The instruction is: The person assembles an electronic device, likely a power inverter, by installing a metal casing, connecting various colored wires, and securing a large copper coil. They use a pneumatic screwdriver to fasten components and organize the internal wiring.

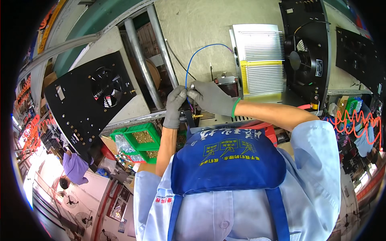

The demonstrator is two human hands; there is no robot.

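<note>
Grey work gloves cover both my hands, which meet at the near edge of the bench. My left hand is closed, thumb and fingertips pinched at a thin blue wire. That wire arches up and over to the side of a finned silver heat sink. Close against the left, my right hand is also closed; a small metallic bit shows at its fingertips, too small to name. A thin dark cable runs down toward the right fingers. Just below the hands, a brass fitting sticks out beside a slotted metal plate.
Right of the heat sink stands a black panel with a fan. Another black fan panel lies left, past two metal rollers. Green bins of small hardware sit near my left forearm. A coiled orange hose hangs right. A person in purple is far left.
</note>
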